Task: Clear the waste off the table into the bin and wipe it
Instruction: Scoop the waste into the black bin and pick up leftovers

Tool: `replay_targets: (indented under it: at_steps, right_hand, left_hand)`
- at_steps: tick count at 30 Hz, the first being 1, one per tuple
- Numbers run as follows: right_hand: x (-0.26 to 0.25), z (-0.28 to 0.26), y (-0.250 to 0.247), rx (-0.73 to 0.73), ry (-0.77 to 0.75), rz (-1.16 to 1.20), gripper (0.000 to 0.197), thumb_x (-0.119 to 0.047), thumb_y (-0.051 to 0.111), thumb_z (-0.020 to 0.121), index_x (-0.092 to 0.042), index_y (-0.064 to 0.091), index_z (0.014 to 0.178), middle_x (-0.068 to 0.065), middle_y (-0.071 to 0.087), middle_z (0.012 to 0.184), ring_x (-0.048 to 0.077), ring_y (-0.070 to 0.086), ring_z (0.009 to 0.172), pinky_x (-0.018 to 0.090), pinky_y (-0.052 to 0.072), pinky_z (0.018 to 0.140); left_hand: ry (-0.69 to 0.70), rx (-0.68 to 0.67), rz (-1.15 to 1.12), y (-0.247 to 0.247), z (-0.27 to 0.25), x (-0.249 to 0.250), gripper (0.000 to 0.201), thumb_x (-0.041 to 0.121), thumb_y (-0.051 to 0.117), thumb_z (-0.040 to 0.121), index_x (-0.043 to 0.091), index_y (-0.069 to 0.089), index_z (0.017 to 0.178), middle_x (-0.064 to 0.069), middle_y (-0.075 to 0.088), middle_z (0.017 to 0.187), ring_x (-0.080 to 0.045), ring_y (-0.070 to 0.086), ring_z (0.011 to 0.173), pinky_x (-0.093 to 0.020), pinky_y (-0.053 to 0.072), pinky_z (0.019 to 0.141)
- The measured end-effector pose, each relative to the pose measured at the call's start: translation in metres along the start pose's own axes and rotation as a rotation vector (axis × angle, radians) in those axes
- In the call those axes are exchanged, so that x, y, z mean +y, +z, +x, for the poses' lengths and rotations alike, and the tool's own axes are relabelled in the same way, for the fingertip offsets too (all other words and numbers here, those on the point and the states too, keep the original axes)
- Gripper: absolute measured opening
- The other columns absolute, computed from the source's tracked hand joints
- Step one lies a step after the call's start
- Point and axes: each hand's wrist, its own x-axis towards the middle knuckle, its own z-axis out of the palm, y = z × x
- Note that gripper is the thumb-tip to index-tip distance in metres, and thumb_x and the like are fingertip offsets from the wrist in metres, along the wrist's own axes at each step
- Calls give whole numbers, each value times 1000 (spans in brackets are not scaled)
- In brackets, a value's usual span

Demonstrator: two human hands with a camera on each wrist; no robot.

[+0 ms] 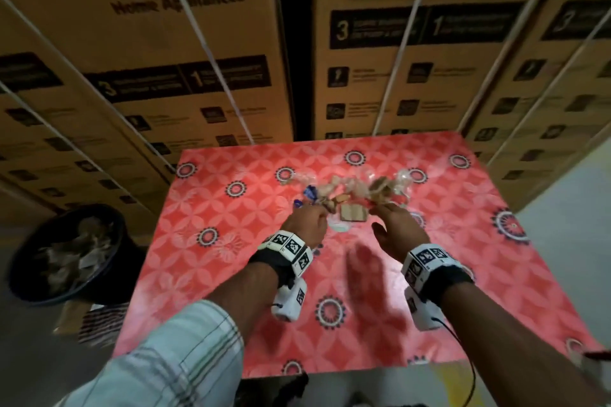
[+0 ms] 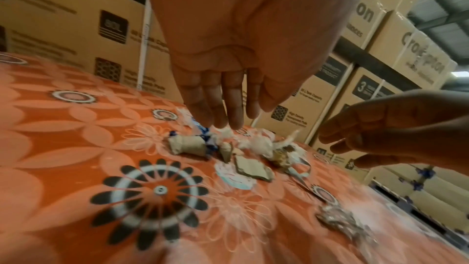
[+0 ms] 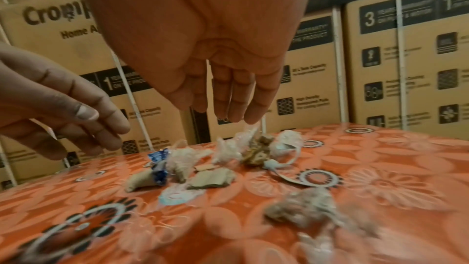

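A pile of waste lies on the far middle of the table's red flowered cloth: crumpled clear plastic, brown paper scraps, a blue wrapper and a flat cardboard piece. My left hand hovers at the pile's near left side with straight fingers pointing down over the blue wrapper, holding nothing. My right hand hovers at the pile's near right, its fingers straight above the clear plastic, also empty. A dark round bin with waste inside stands on the floor, left of the table.
A separate crumpled grey wad lies nearer on the cloth, right of the pile, seen too as a wad in the left wrist view. Stacked cardboard boxes wall the table's far side. The near half of the cloth is bare.
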Motion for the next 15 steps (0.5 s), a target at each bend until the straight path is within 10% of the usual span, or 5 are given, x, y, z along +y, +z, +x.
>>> replay_targets:
  at_steps: [11, 15]
  right_hand:
    - [90, -15, 18, -176, 208, 14, 44, -16, 60, 84, -19, 54, 127, 14, 54, 119, 36, 57, 104, 39, 48, 88]
    - [91, -13, 45, -144, 242, 60, 46, -24, 66, 80, -27, 55, 125, 16, 53, 103, 36, 63, 78, 37, 53, 70]
  left_hand:
    - [31, -295, -38, 83, 44, 39, 36, 19, 51, 95, 13, 58, 130, -11, 60, 130, -28, 58, 116, -32, 47, 95]
    - [39, -351, 31, 99, 53, 37, 37, 23, 53, 93, 16, 60, 128, -15, 61, 126, -33, 59, 113, -37, 48, 96]
